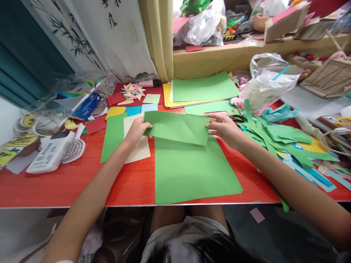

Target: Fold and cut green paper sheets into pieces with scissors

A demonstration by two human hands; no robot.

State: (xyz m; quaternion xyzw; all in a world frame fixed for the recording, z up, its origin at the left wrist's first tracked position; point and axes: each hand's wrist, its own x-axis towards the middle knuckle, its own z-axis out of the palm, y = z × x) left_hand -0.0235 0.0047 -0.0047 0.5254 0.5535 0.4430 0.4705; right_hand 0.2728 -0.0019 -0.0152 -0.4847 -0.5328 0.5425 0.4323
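At the center of the frame, a green paper strip (175, 127) lies over the upper part of a larger green sheet (192, 171) on the red table (128, 190). The left hand (135, 131) has its fingers closed on the strip's left end, thumb on top. The right hand (223, 128) reaches its right edge with fingers slightly spread, touching it; whether they pinch it I cannot tell. Left of center, a cream sheet (138, 154) partly overlaps another green sheet (113, 137). Black-handled scissors (237, 118) lie just beyond the right hand, beside heaped paper offcuts (285, 146) at the frame's right.
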